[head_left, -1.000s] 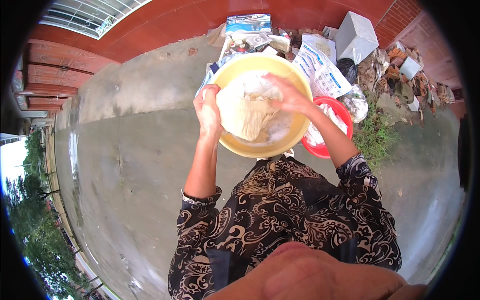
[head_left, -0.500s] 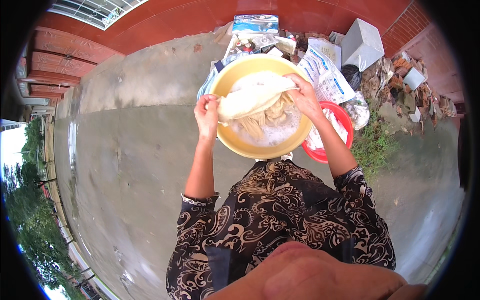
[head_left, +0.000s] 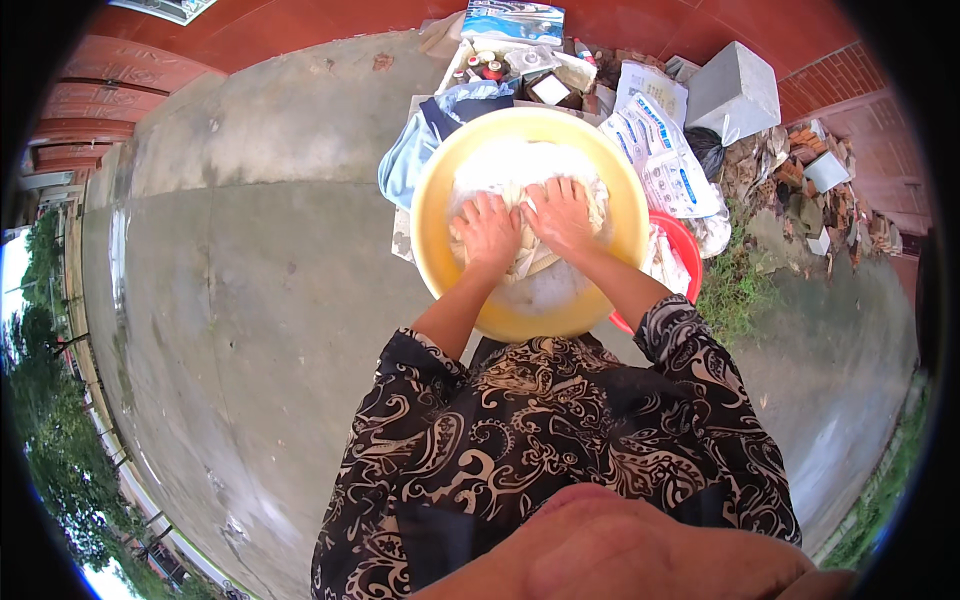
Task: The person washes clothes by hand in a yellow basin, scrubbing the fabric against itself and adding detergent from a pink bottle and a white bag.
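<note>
Upper centre of frame: both hands, left hand [head_left: 487,232] and right hand [head_left: 558,215], press palms-down, fingers spread, on wet white cloth [head_left: 520,180] in yellow basin [head_left: 432,215]; cloth likely soft, heavy, slippery; best bunched and gripped in folds

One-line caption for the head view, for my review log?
Both hands, left hand and right hand, press pale cloth down in a yellow basin on concrete.

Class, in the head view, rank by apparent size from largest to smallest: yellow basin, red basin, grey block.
1. yellow basin
2. grey block
3. red basin, unsure, since it is mostly hidden behind the yellow one.
</note>
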`<action>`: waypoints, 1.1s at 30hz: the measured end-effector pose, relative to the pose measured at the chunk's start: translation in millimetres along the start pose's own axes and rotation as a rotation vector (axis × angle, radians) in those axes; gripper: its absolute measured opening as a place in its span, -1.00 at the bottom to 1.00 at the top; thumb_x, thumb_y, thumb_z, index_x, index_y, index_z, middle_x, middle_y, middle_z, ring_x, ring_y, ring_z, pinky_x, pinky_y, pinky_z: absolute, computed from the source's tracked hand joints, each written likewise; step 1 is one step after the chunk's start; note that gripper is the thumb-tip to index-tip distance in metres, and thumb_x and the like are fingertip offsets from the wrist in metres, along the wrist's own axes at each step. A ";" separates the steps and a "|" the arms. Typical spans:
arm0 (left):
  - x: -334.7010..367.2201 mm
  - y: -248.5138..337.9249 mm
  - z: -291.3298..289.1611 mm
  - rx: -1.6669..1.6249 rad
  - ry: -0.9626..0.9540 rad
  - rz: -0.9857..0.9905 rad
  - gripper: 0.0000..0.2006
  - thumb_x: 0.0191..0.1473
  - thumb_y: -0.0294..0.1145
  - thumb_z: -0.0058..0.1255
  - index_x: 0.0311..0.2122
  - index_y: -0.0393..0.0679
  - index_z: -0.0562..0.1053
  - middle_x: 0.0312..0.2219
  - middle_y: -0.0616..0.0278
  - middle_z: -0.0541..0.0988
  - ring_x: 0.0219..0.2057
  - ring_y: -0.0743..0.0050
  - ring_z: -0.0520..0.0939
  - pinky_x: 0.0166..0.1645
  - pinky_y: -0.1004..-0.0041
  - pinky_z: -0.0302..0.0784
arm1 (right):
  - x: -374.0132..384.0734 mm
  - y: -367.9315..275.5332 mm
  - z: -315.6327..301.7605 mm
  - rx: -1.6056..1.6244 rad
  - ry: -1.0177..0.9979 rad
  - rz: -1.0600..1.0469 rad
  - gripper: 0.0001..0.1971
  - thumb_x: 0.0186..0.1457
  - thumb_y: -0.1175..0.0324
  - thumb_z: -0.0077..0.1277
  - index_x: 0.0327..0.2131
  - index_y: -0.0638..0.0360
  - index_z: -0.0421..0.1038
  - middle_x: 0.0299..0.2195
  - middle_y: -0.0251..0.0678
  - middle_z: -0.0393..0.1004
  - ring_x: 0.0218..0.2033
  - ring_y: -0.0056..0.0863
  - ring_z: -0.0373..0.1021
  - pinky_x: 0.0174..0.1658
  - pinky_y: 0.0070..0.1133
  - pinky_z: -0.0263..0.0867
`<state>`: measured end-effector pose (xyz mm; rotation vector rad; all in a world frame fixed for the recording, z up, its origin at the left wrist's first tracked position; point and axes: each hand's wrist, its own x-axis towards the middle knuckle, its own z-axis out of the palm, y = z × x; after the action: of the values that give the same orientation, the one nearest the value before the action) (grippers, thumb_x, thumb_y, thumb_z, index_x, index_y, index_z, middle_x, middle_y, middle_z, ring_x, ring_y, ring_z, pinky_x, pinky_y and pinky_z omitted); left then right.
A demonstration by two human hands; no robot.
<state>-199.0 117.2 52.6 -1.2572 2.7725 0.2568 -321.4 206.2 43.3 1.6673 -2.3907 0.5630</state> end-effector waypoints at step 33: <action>35.6 -32.7 -51.3 -0.852 0.071 0.505 -0.61 0.16 -0.42 -0.05 0.11 -0.21 0.42 0.02 -0.07 0.53 0.04 0.05 0.55 0.16 0.26 0.41 | -23.4 -25.7 -119.8 1.664 0.114 0.864 -0.73 0.22 0.31 -0.01 -0.10 0.31 0.41 -0.21 -0.36 0.50 -0.16 -0.57 0.39 -0.07 -0.59 0.34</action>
<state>-198.3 60.1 93.9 -0.5783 3.0805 1.5718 -297.8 266.6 149.9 0.3599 -2.2980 3.1565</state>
